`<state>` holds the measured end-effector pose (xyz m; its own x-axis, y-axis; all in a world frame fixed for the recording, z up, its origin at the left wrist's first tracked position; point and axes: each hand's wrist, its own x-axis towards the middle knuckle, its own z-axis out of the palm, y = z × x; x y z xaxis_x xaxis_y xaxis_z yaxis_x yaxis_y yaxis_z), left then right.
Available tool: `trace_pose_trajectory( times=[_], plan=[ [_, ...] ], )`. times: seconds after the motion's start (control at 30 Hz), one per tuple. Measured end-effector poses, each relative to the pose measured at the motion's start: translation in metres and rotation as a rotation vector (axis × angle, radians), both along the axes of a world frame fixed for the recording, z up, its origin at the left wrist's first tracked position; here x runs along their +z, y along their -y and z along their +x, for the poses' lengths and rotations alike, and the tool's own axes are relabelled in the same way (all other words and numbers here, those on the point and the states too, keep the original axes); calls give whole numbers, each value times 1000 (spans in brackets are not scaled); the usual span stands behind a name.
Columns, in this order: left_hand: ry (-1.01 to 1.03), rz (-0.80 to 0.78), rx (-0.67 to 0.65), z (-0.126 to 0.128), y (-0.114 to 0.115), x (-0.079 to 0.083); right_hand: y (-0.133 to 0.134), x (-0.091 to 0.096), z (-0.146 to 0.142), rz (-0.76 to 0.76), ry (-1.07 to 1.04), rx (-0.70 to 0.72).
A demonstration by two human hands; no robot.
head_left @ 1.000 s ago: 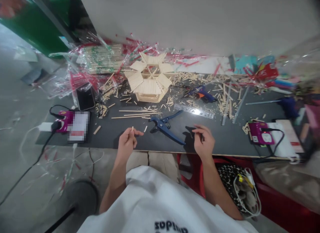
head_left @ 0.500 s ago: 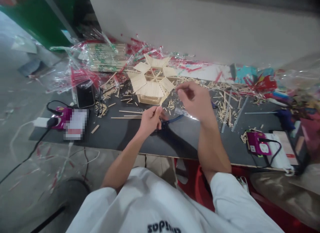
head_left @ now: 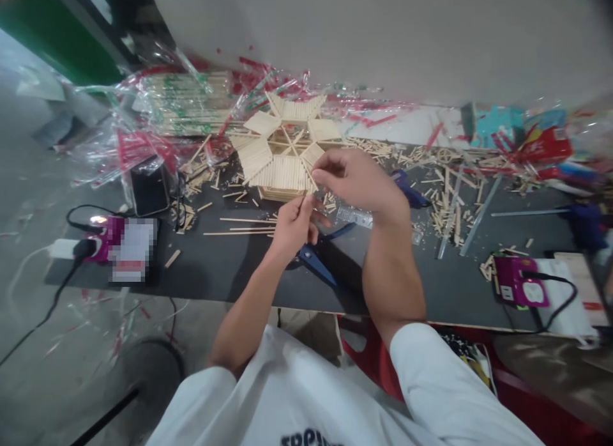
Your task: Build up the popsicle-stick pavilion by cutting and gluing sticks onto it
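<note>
A model pavilion of pale wooden sticks (head_left: 280, 158) stands at the back of the black tabletop (head_left: 225, 267). My right hand (head_left: 357, 181) reaches over to its right roof edge, fingers pinched on a thin stick (head_left: 311, 177) that touches the roof. Just below, my left hand (head_left: 293, 225) is held with fingers closed on a small wooden piece, close to the model's front. Blue-handled cutters (head_left: 318, 257) lie under my forearms, partly hidden.
Loose stick offcuts (head_left: 445, 203) litter the right half. Also here: a blue glue gun (head_left: 407, 190), a clear ruler (head_left: 354, 216), a black box (head_left: 149, 189), purple devices with cables (head_left: 520, 286), crumpled plastic wrap with stick bundles (head_left: 191, 107) at the back left, and a wall behind.
Both hands have risen from the front edge of the table to the model. My right hand has come down onto the right roof edge, and my left hand sits just under it.
</note>
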<state>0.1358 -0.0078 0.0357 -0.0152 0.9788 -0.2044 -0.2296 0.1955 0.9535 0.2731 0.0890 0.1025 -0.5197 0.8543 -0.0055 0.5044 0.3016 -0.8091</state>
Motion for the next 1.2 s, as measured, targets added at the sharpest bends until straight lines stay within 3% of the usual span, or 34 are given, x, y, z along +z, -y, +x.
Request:
trace_pose_trajectory(
  times=[0.2,0.5,0.7,0.9,1.2],
  plan=[
    [64,-9,4,4,2,-1,0,0,-4,-45,-38,1],
    [170,42,1,7,-2,-10,-3,-9,-1,69,2,-47],
    [217,61,-6,11,-1,-7,-3,-7,3,100,48,-147],
    [201,-3,0,11,-4,-3,3,-1,1,139,39,-92],
    [237,-78,9,13,-5,0,6,0,-7,47,28,-93]
  ],
)
